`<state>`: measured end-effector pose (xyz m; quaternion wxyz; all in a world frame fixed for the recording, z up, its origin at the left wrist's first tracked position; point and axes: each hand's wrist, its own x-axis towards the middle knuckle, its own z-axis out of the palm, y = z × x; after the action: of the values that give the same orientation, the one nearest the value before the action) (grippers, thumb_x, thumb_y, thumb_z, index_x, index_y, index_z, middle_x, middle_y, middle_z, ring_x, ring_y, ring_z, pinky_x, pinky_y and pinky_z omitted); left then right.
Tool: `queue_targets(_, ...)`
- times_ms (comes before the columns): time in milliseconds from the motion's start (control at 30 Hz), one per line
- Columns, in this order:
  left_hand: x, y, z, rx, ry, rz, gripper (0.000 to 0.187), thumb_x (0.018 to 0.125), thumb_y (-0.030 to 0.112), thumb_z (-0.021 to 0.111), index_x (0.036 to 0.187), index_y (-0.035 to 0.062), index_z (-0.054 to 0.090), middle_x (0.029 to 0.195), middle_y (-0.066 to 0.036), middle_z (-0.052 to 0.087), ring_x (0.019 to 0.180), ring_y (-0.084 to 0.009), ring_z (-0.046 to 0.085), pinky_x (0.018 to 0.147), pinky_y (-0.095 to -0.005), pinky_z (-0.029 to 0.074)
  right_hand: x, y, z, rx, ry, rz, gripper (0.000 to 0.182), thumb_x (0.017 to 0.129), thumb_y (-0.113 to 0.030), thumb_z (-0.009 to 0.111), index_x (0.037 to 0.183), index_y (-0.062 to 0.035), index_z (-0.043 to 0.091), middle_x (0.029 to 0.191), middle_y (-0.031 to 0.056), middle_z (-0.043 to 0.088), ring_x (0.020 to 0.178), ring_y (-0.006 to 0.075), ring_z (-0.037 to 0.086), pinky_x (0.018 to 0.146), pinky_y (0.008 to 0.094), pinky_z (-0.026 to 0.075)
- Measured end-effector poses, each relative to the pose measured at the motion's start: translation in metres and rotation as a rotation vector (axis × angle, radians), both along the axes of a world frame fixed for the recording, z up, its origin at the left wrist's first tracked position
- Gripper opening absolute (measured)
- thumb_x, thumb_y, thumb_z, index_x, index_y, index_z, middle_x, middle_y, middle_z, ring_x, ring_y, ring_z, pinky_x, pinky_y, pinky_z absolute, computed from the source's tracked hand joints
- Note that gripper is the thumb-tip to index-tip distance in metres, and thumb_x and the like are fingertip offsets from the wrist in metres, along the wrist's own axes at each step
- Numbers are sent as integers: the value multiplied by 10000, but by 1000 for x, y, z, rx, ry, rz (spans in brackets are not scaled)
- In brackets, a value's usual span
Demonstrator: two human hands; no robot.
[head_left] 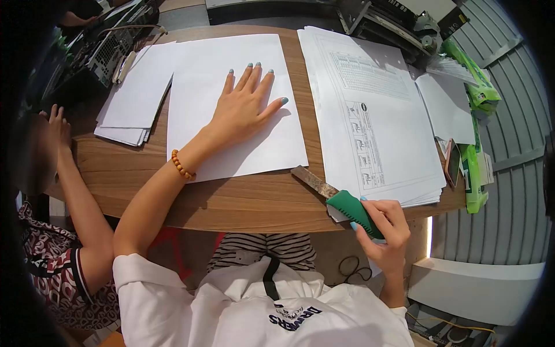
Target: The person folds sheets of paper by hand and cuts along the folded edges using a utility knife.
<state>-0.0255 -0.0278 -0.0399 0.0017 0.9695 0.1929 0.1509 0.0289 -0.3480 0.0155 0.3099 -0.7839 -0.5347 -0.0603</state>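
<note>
My left hand [243, 110] lies flat with fingers spread on a large blank white sheet of paper [199, 66]. A beaded bracelet [181, 164] circles that wrist. In my right hand [388, 231], the fingers are closed around the green handle of a knife [350, 209]. Its stained, square-ended blade points up and left, with the tip just below the blank sheet's lower right corner. Beneath the knife handle is the lower edge of a stack of printed sheets [399, 144], which carry a table and small drawings.
The wooden table [254, 205] has a curved front edge. Smaller white papers [136, 95] lie at left, near another person's hand [56, 128]. A phone [452, 163] and green packets [477, 173] sit at the right edge. Dark machinery [393, 23] stands at the back right.
</note>
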Motion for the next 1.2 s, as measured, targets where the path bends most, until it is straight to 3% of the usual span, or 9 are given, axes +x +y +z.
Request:
queue_targets(233, -7, 0, 10, -14, -129, -50, 693, 919, 515, 337, 1344, -32, 330, 1392, -247, 309, 1336, -347, 233, 1095, -486, 124, -4, 1, 0, 2, 10, 0, 378, 612, -9, 698, 986, 10, 643, 899, 96, 605, 793, 252, 568, 672, 333, 475)
queue_targets(367, -18, -9, 31, -76, 140, 53, 719, 913, 554, 304, 1408, 38, 228, 1457, -199, 195, 1378, -303, 93, 1115, -435, 61, -3, -3, 0, -4, 2, 6, 389, 614, -16, 690, 997, 27, 640, 909, 118, 601, 800, 247, 562, 661, 313, 461)
queue_targets(467, -26, -4, 28, -171, 143, -10, 797, 890, 596, 317, 1370, -39, 271, 1422, -277, 214, 1361, -381, 108, 1096, -490, 90, -2, -3, 0, -6, 7, 17, 387, 614, -16, 697, 994, 29, 640, 898, 117, 607, 795, 248, 563, 669, 317, 462)
queue_targets(700, -33, -21, 31, -135, 261, -89, 865, 875, 623, 321, 1383, -64, 188, 1429, -297, 159, 1368, -378, 52, 1090, -510, 55, 0, 0, -2, 21, -40, 14, 397, 616, -23, 713, 1003, 24, 635, 898, 101, 599, 781, 251, 567, 654, 322, 481)
queue_targets(967, -36, -29, 19, -111, 186, -146, 904, 847, 640, 372, 1383, -63, 183, 1434, -285, 159, 1375, -356, 49, 1092, -502, 29, -7, 9, -6, 4, -71, -45, 405, 629, -27, 708, 1022, 22, 625, 909, 103, 598, 793, 255, 567, 663, 327, 486)
queue_targets(1067, -36, -30, 24, -119, 285, -124, 926, 834, 634, 408, 1413, -20, 98, 1463, -242, 99, 1378, -336, 28, 1101, -486, 7, -5, 7, -2, -15, -57, -53, 398, 633, -23, 705, 1021, 21, 625, 915, 107, 595, 792, 258, 566, 664, 333, 486)
queue_targets(1200, -36, -29, 23, -96, 285, -134, 972, 814, 645, 439, 1390, -69, 118, 1445, -277, 113, 1373, -355, 47, 1100, -492, 22, -3, 11, -1, -21, -65, -59, 398, 636, -17, 701, 1024, 20, 623, 913, 110, 592, 792, 260, 565, 666, 334, 484)
